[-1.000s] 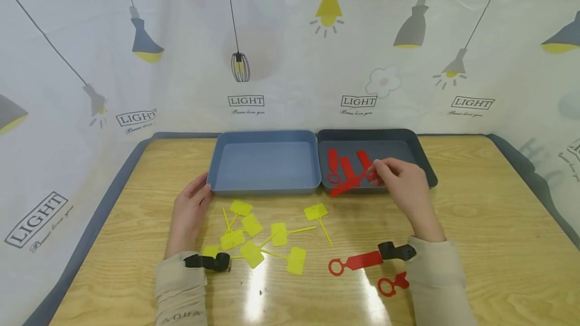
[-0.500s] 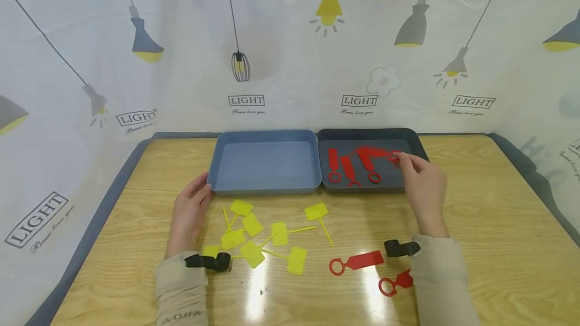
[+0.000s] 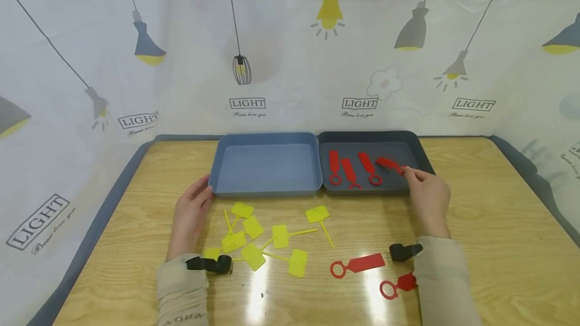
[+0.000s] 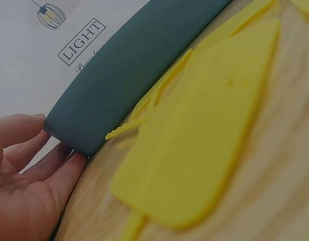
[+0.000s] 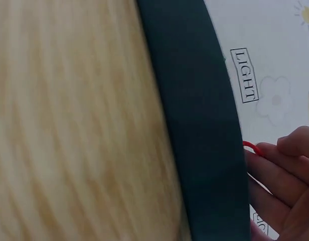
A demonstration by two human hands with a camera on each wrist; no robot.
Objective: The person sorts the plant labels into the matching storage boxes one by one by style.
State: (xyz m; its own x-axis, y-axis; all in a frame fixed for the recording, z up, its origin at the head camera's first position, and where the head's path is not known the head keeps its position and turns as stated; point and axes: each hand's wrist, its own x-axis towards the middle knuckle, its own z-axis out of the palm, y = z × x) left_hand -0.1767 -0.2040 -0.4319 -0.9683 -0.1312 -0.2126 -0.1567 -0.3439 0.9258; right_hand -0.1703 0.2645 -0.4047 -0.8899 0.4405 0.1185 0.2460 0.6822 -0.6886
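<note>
In the head view my right hand pinches a red ring-ended tag by its ring, over the right part of the dark grey tray. The tag's flat end points left. Three more red tags, one of them this red tag, lie in that tray. My left hand touches the near left corner of the blue tray with its fingertips; the left wrist view shows its fingers against the tray wall. In the right wrist view a bit of red ring shows at the fingers.
Several yellow stemmed tags lie on the wooden table in front of the blue tray. Two red tags, among them a whole red tag, lie near the right forearm; its sleeve partly covers the other tag. A printed curtain hangs behind.
My right hand has moved right with its red tag, from over the tray's front middle to its right side, uncovering the other tags there. The left hand stays at the blue tray.
</note>
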